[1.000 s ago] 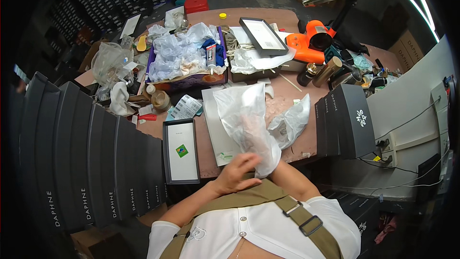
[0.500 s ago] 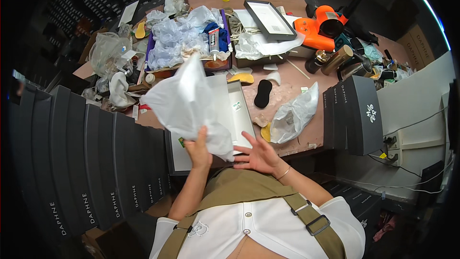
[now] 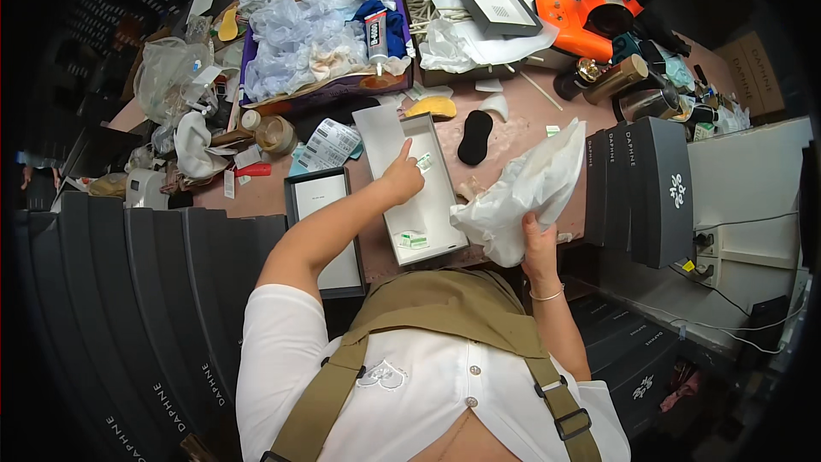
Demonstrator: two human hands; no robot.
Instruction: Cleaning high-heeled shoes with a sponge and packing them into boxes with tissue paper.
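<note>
A long shoe box [image 3: 443, 235], dark outside and white inside, lies before me with a white paper flap [image 3: 378, 130] at its left side. My left hand [image 3: 400, 181] is over that edge, index finger stretched out and other fingers partly curled; I see nothing in it. Small green-and-white packets lie inside: one packet [image 3: 413, 241] at the near end, another [image 3: 424, 161] by my fingertip. Right of the box, my right hand [image 3: 540, 248] is closed on a white paper-wrapped bundle [image 3: 517, 192], its contents hidden. Left of the box is a dark-rimmed lid [image 3: 323, 244].
A black pad [image 3: 475, 139] and a yellow pad [image 3: 432, 108] lie beyond the box. A purple-edged tray [image 3: 248, 77] holds crumpled paper and a glue tube [image 3: 376, 38]. Dark shoe boxes [image 3: 663, 192] stand at the right; several more [image 3: 205, 265] line the left. An orange device [image 3: 590, 17] stands far right.
My left hand no longer holds a wrapped bundle and has moved onto the box. My right hand, empty before, has moved right and grips a bundle. The box and lid show more fully.
</note>
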